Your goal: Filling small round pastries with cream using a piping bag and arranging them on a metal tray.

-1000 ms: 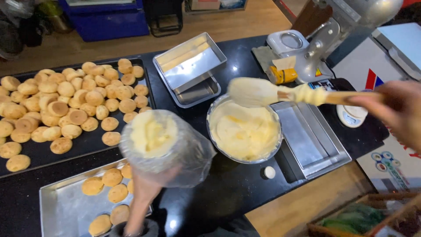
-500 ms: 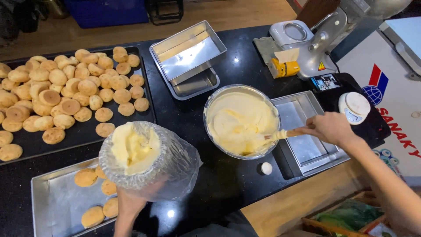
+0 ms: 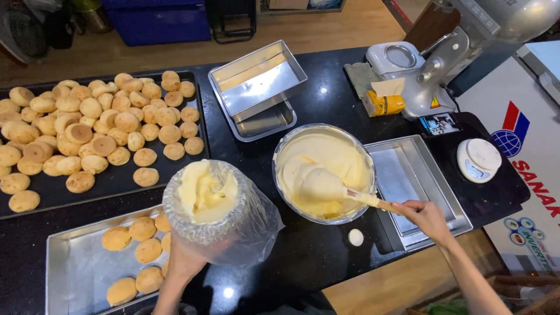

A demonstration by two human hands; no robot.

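Two hands are working: our left hand (image 3: 186,259) is gripping the cream-filled piping bag (image 3: 213,213) upright, while our right hand (image 3: 423,216) is grasping the spatula (image 3: 326,186), blade lying leftward in the cream bowl (image 3: 280,163).

left hand (image 3: 189,256) raised gripping, right hand (image 3: 426,217) clenched
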